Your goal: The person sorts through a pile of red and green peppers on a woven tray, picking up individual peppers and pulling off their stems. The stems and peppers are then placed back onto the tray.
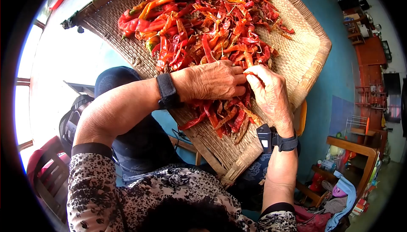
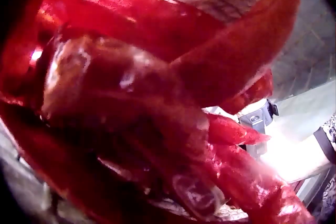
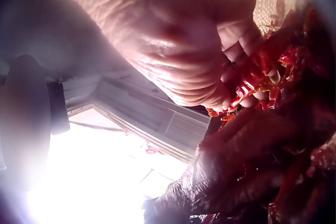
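Observation:
Red, orange and a few green chili peppers (image 1: pixel 186 24) lie heaped on a woven tray; many are wrinkled and dry. Over the heap, the left hand (image 1: pixel 214 80) has its fingers curled round a red chili, mostly hidden beneath them. The right hand (image 1: pixel 271 94) meets it fingertip to fingertip, pinching a red chili (image 1: pixel 249 73) between thumb and forefinger. In the right wrist view, red chili pieces (image 3: pixel 252 79) show in the curled fingers of the right hand (image 3: pixel 184 40), beside the darker left hand (image 3: pixel 236 155). Large red chilies (image 2: pixel 126 77) fill most of the left wrist view.
The woven tray (image 1: pixel 311 45) slopes across the person's lap, its corner near the body. A wooden chair (image 1: pixel 53 172) stands at left. At lower right a wooden shelf (image 1: pixel 354 149) holds cloths and other items, with a yellow object (image 1: pixel 302 117) beside the tray.

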Available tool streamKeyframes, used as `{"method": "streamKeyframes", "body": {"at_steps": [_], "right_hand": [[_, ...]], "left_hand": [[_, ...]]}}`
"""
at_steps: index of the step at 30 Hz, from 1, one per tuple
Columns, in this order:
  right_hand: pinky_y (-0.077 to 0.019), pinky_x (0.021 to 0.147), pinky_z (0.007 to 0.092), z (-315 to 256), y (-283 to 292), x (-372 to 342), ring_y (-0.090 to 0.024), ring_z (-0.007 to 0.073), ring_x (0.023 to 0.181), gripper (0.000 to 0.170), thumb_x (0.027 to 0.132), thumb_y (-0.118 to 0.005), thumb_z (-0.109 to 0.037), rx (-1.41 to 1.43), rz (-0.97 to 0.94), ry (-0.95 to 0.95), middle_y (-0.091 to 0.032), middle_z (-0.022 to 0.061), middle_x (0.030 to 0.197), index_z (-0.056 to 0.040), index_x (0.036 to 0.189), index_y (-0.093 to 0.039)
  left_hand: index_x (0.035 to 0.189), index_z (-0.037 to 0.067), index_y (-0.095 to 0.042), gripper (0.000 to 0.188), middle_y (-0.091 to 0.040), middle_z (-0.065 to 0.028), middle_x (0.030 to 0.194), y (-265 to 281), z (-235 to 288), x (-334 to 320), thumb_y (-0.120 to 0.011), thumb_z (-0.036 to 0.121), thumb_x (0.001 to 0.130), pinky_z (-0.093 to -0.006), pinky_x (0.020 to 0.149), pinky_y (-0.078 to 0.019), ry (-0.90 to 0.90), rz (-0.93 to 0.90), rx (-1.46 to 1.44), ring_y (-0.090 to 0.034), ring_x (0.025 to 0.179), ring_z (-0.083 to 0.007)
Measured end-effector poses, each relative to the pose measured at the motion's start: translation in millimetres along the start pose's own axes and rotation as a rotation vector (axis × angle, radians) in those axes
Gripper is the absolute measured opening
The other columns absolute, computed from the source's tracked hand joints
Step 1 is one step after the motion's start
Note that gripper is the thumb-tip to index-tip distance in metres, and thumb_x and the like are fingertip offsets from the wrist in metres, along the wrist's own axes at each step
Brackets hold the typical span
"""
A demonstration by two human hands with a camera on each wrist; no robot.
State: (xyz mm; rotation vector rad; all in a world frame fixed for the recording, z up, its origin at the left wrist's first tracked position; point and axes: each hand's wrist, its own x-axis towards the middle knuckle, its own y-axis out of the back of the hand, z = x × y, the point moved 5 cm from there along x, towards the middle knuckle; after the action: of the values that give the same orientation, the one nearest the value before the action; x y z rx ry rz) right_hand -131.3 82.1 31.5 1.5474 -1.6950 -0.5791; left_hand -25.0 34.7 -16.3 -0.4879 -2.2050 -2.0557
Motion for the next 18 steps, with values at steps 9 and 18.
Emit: {"method": "streamKeyframes", "body": {"at_steps": [9,18], "right_hand": [[-0.0482,0.065,0.0422,0.4,1.6,-1.9,-0.061,0.0382,0.078,0.007,0.09,-0.054,-0.006,-0.014,-0.01,-0.009,-0.061,0.0189,0.084,0.0001,0.093,-0.055],[-0.0482,0.066,0.0431,0.1,2.5,-2.1,-0.061,0.0382,0.079,0.009,0.091,-0.053,-0.008,-0.022,-0.022,-0.004,-0.06,0.0193,0.084,0.0004,0.093,-0.055]], "left_hand": [[0.091,0.009,-0.058,0.012,-0.057,-0.0049,0.093,3.3,-9.3,2.9,-0.053,0.017,0.084,-0.0333,0.076,-0.0505,0.02,0.041,-0.06,-0.058,0.093,-0.02],[0.088,0.008,-0.055,0.011,-0.057,-0.0056,0.085,4.9,-9.9,4.0,-0.055,0.017,0.083,-0.0335,0.073,-0.0507,0.023,0.092,-0.106,-0.059,0.087,-0.0213]]}}
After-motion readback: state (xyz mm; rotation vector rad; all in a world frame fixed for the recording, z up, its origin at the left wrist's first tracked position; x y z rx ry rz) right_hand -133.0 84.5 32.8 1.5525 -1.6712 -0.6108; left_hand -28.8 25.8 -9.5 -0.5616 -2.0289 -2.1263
